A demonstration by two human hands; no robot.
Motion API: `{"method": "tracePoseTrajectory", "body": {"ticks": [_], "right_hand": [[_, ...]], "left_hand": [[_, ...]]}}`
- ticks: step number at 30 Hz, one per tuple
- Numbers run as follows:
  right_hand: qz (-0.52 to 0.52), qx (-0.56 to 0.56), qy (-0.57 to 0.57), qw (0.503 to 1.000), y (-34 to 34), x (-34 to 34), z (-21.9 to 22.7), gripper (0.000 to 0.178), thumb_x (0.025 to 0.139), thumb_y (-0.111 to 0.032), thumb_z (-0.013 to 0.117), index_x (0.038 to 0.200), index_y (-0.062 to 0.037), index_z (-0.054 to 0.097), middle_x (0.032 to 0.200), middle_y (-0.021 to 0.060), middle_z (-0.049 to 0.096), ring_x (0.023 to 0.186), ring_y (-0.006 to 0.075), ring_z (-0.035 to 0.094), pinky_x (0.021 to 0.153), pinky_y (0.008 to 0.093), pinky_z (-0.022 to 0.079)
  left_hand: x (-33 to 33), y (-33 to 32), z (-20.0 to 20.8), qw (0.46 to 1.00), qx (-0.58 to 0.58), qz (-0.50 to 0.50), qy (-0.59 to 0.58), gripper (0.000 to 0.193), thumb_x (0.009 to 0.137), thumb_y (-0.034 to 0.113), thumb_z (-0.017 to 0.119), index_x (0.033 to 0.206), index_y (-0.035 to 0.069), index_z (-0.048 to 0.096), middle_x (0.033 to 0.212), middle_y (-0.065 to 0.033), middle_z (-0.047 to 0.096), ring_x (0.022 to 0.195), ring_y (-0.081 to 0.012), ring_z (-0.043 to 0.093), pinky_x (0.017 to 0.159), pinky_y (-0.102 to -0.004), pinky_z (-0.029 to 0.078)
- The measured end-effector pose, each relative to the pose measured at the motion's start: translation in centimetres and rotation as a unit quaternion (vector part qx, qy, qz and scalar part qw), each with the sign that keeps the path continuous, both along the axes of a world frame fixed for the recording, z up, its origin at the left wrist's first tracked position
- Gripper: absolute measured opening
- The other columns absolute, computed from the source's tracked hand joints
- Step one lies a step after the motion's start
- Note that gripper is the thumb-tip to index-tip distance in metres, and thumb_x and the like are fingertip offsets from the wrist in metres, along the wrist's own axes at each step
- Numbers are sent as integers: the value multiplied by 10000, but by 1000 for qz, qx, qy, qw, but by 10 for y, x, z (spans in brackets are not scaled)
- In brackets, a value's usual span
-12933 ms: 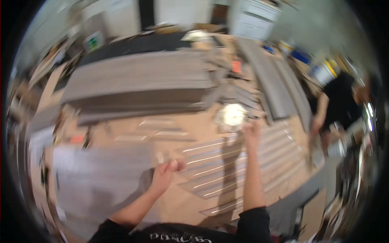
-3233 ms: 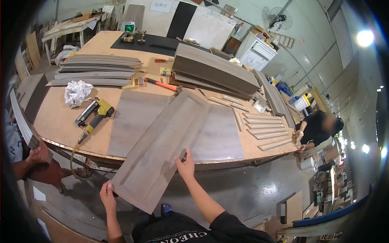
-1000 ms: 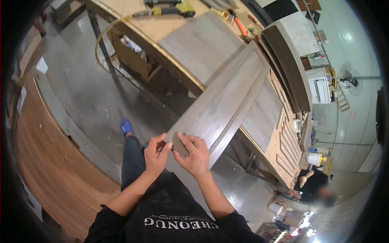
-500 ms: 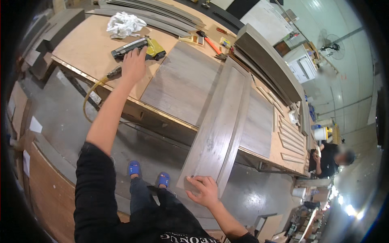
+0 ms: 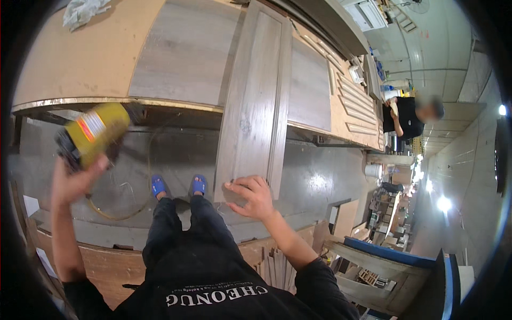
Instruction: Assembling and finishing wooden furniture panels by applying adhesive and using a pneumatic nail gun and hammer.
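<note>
A yellow and black nail gun (image 5: 101, 130), blurred by motion, is held up in front of the table's near edge by my left hand (image 5: 80, 178). My fingers are closed around its grip. A long grey-brown framed wooden panel (image 5: 248, 112) lies across the table, its near end jutting out over the floor toward me. On that end rests my right hand (image 5: 250, 197), fingers bent and spread, thumb apart, touching the wood. A small dark spot shows at a fingertip; I cannot make out what it is.
A wooden-topped table (image 5: 80, 58) holds grey boards (image 5: 181, 53), several thin strips (image 5: 357, 106) and a crumpled white cloth (image 5: 82, 13). A yellow hose (image 5: 120, 217) loops near the floor by my blue slippers (image 5: 198, 184). Another person (image 5: 408, 117) stands beyond the table's right end.
My left hand has lifted the nail gun off the table and brought it toward me. The view has turned and tilted down. My right hand stays at the panel's near end.
</note>
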State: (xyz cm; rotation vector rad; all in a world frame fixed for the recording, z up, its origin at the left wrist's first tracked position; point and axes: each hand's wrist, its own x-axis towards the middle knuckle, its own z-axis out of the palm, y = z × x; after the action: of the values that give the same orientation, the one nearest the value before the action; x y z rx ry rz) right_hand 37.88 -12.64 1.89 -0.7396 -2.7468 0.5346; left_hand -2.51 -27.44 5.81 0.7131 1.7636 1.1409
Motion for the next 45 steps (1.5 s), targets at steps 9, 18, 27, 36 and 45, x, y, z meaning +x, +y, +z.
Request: {"method": "tracePoseTrajectory", "body": {"ticks": [9,18,27,36,45], "right_hand": [[0,3,15,1000,-5,-3,-3,534,567,-203,779,1087,-183,659,970,20,598,857,227,547,745,335,446],[-9,1,12,1000,-4,-5,-5,517,507,-137,767,1018,-147,690,949,42,613,838,239,555,740,343,463],[-5,5,16,1000,-3,-4,-6,516,511,-139,770,1021,-140,689,936,51,613,829,245,554,730,344,468],[0,5,12,1000,-5,-5,-7,508,521,-144,775,1022,-133,691,929,58,610,824,249,559,726,347,471],[-104,25,28,994,-41,-7,5,439,602,-183,787,1015,-111,655,929,77,598,846,256,558,736,328,467]], "left_hand": [[112,-57,-124,969,149,-194,-21,643,603,161,840,1126,8,498,1048,-122,614,909,-198,599,858,-322,441],[129,-34,-118,971,101,-213,-43,514,564,255,807,988,19,637,957,-116,643,880,-227,568,836,-328,414],[128,-22,-122,953,94,-266,-107,416,580,277,760,895,25,660,834,-98,661,760,-221,599,771,-307,433],[130,-22,-115,959,74,-235,-138,453,560,304,779,922,52,674,902,-96,658,818,-257,579,807,-323,411],[109,-30,-89,980,21,-162,-111,545,633,158,823,1071,23,530,1048,-109,600,1002,-186,572,884,-331,442]]}}
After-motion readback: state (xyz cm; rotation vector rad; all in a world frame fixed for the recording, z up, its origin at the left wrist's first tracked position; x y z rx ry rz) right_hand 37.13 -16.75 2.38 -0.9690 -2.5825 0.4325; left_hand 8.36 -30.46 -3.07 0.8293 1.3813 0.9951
